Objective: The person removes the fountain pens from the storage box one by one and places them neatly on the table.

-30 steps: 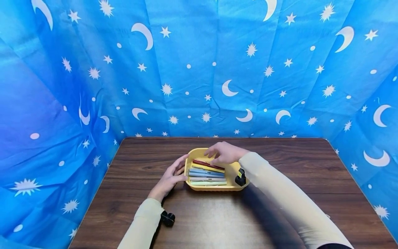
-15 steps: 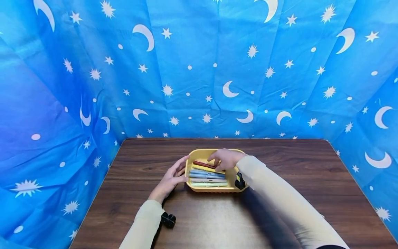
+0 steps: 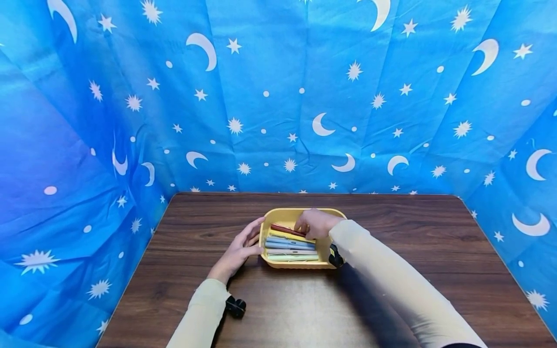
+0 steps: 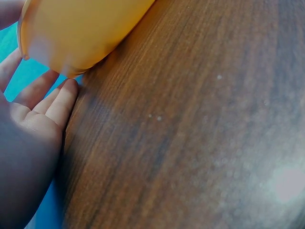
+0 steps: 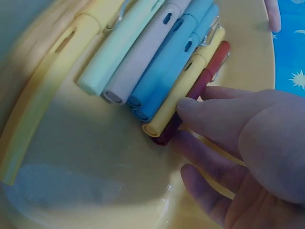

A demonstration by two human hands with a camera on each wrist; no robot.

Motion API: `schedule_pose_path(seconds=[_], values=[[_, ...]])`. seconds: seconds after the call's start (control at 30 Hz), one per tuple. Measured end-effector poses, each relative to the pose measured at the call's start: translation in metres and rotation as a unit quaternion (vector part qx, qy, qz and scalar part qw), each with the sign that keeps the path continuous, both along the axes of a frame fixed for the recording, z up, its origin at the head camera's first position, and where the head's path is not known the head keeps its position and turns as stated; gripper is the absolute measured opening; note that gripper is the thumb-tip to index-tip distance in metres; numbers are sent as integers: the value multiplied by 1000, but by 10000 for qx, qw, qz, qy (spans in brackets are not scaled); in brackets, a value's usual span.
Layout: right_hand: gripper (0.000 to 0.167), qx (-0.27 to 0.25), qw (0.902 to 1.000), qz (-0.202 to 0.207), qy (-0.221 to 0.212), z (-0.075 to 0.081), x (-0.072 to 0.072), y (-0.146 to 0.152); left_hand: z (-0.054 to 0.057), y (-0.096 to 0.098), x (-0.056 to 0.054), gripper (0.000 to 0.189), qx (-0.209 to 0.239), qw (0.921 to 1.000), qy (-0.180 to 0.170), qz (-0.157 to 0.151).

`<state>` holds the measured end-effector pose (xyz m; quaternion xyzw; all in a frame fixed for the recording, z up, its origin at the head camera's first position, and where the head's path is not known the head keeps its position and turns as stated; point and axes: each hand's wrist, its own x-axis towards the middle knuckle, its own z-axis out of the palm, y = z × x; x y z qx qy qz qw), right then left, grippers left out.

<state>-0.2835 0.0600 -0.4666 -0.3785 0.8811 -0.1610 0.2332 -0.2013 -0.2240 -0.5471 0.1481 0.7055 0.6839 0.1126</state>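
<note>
Fingers (image 5: 212, 114) of the right hand (image 3: 318, 224) pinch the red pen (image 3: 285, 229), which lies in the tray (image 3: 300, 265), just beside a yellow pen (image 5: 177, 92). Blue pens (image 5: 164, 59), a grey pen (image 5: 144, 56) and a green pen (image 5: 123, 45) lie nearer the person. Loosely spread, the left hand (image 3: 237, 249) rests against the tray's left end, on the table (image 3: 278, 299). A yellow patch (image 3: 332, 252) by the right wrist is too small to read.

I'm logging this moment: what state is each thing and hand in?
Yellow bin: open-topped, on the table.
Red pen: lying in the bin, pinched.
Yellow pen: lying beside it, unheld.
Blue pens: lying together, unheld.
Lilac pen: lying, unheld.
Mint pen: lying, unheld.
Left hand: touching the bin's left end.
Right hand: pinching the red pen.
Curtain: hanging, creased.
</note>
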Motion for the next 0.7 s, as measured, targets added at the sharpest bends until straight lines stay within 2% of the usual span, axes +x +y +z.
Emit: schedule_pose_path(seconds=[0.27, 0.47, 0.7], values=[[27, 158, 9991, -15, 381, 0, 2, -2, 1, 0, 0, 86, -59, 10000, 7, 38], [19, 289, 9979, -344, 470, -1, 2, -3, 3, 1, 1, 87, -45, 10000, 4, 36], [25, 412, 9960, -545, 568, -4, 3, -5, 2, 0, 1, 87, -55, 10000, -36, 31]])
